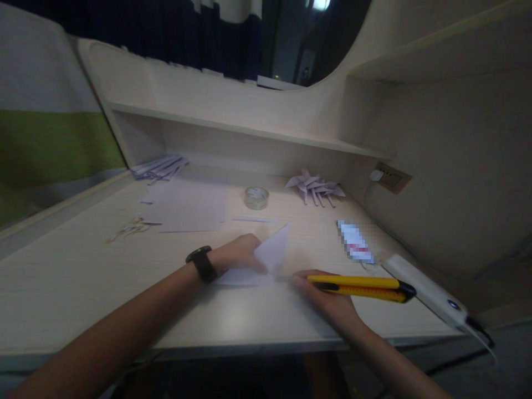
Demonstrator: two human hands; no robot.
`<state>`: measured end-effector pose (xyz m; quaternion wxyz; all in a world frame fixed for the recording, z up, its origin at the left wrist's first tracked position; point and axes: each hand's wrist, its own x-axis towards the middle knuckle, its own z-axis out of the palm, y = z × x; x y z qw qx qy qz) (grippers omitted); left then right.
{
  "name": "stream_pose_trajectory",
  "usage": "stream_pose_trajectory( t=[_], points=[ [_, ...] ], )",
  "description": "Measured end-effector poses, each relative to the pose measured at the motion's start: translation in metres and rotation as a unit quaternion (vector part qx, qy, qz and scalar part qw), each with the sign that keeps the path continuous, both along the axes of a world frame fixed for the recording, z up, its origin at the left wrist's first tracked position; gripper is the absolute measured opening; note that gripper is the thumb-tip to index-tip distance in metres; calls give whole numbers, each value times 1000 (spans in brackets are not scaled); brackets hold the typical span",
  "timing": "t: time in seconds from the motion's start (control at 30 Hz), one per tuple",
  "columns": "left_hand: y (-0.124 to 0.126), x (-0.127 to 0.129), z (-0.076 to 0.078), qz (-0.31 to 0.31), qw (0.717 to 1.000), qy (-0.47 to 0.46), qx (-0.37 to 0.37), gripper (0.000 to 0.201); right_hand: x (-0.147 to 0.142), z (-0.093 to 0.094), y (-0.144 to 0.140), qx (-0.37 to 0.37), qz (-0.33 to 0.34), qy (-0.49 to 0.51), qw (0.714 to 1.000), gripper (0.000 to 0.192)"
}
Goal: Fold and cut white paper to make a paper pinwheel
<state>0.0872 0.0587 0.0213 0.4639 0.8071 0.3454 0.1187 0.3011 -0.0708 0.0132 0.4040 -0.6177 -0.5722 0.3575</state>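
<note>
My left hand [243,252], with a black watch on its wrist, grips a folded sheet of white paper [272,249] near the front middle of the desk. One corner of the paper stands up; the rest lies towards the desk top. My right hand [322,291] is closed around a yellow utility knife [357,287]. The knife's blade end points left and touches or nearly touches the paper by my left fingers; blur hides the exact contact. Just behind the paper lies a thin white paper strip [254,220].
A tape roll [256,198] stands behind the strip. Paper sheets [187,205], rolled paper sticks [160,168] and rubber bands [131,226] lie left. Paper pinwheels [313,187], a phone [354,242] and a white power strip [424,291] lie right. A shelf [249,133] overhangs the back.
</note>
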Motion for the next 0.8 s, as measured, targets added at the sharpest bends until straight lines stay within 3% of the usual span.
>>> stream_pose_trajectory(
  t=[0.8],
  points=[
    [1, 0, -2, 16, 1000, 17, -2, 37, -2, 1, -1, -3, -7, -8, 1000, 33]
  ],
)
